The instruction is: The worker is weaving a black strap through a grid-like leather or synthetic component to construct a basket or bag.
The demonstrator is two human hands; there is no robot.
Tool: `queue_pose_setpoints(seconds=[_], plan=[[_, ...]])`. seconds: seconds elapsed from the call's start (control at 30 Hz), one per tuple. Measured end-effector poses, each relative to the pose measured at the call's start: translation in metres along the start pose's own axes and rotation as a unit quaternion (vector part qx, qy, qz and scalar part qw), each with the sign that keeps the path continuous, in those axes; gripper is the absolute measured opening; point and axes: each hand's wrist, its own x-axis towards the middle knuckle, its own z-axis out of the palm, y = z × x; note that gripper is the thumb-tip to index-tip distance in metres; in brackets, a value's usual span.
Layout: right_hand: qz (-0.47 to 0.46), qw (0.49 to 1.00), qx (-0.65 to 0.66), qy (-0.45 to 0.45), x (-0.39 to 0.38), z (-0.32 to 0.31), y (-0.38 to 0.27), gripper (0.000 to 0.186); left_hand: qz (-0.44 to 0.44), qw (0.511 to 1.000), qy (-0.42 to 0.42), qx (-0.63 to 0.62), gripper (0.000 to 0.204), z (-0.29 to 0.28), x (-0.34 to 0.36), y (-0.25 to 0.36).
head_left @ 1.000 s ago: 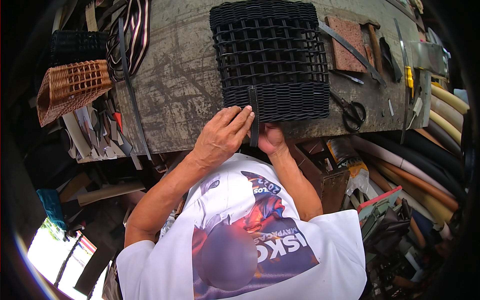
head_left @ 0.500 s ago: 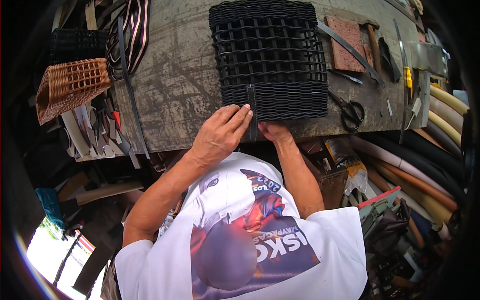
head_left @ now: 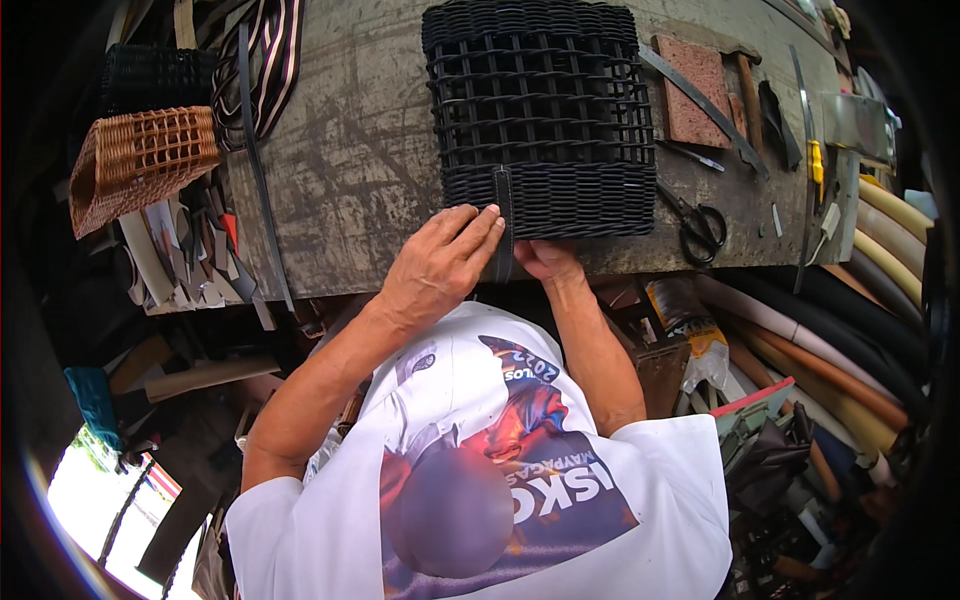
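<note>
A black woven basket lies on the worn work table, with a narrow black stitched leather strap running down across its near band and past its edge. My left hand has its fingers together, their tips pressed on the strap at the basket's lower left. My right hand is curled beneath the near edge, just right of the strap; its fingertips and whatever they grip are hidden. Black scissors lie to the right of the basket.
The table also carries a tan basket, a dark basket, striped straps, a metal ruler, a reddish slab, a hammer and a yellow-handled tool. Material rolls fill the right.
My right hand has risen slightly and slid further under the basket's near edge, so less of it shows. My left hand has shifted a little, still on the strap.
</note>
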Motion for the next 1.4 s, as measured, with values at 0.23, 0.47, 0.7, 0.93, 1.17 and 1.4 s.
queue_pose_setpoints(seconds=[0.23,0.47,0.7,0.93,1.17,1.4], plan=[[0.019,0.997,0.072,0.027,-0.006,0.002,0.009,0.019,-0.007,1.0,-0.001,-0.007,0.047,0.0,0.0,0.0],[0.014,0.997,0.072,0.022,-0.003,-0.013,0.019,0.02,-0.002,1.0,-0.007,-0.003,0.047,0.0,-0.001,0.0],[0.015,1.0,0.02,-0.009,0.01,-0.02,0.025,0.015,0.0,1.0,-0.007,0.001,0.047,0.0,-0.001,-0.001],[-0.021,0.998,-0.026,-0.046,0.015,-0.022,0.015,0.014,0.003,1.0,0.006,0.002,0.048,0.002,-0.001,-0.001],[0.011,0.998,0.054,0.021,0.003,-0.002,0.014,0.019,0.012,1.0,0.001,0.004,0.047,0.0,-0.001,-0.003],[0.009,1.0,0.01,0.016,0.003,-0.011,0.015,0.021,0.013,1.0,0.002,0.007,0.047,-0.001,0.0,-0.001]])
